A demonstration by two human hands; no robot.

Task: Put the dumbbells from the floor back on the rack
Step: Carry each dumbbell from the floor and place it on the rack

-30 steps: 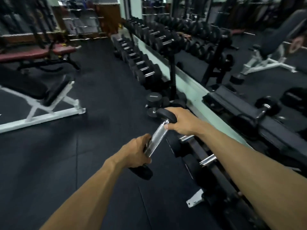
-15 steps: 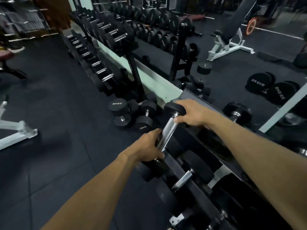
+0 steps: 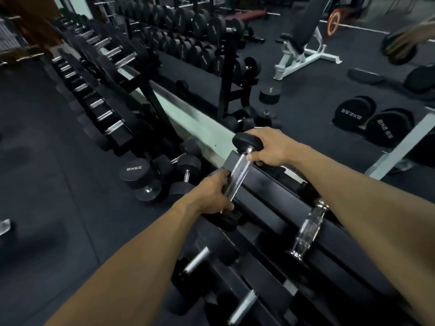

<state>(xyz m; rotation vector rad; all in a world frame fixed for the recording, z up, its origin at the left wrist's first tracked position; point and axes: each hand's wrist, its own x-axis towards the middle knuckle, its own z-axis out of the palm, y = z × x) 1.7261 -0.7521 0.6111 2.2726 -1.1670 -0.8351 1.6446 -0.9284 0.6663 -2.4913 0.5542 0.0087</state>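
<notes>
I hold a black dumbbell (image 3: pixel 239 172) with a chrome knurled handle, tilted, over the top tier of the black rack (image 3: pixel 266 201). My left hand (image 3: pixel 211 196) grips the lower part of the handle. My right hand (image 3: pixel 270 147) holds the upper rubber head, thumb by the handle. The lower head sits at the rack's front rail. Another dumbbell (image 3: pixel 308 229) lies on the top tier to the right, and two more chrome handles (image 3: pixel 196 260) show on the lower tier. Several dumbbells, one marked 35KG (image 3: pixel 135 171), stand on the floor left of the rack.
A long rack of dumbbells (image 3: pixel 101 90) runs away along the mirror at the upper left. The mirror reflects a white bench (image 3: pixel 303 50) and more weights. Dark rubber floor (image 3: pixel 47 184) spreads to the left.
The view has swung right and closer to the rack. Both hands have carried the dumbbell over the top tier, its lower head now at the front rail.
</notes>
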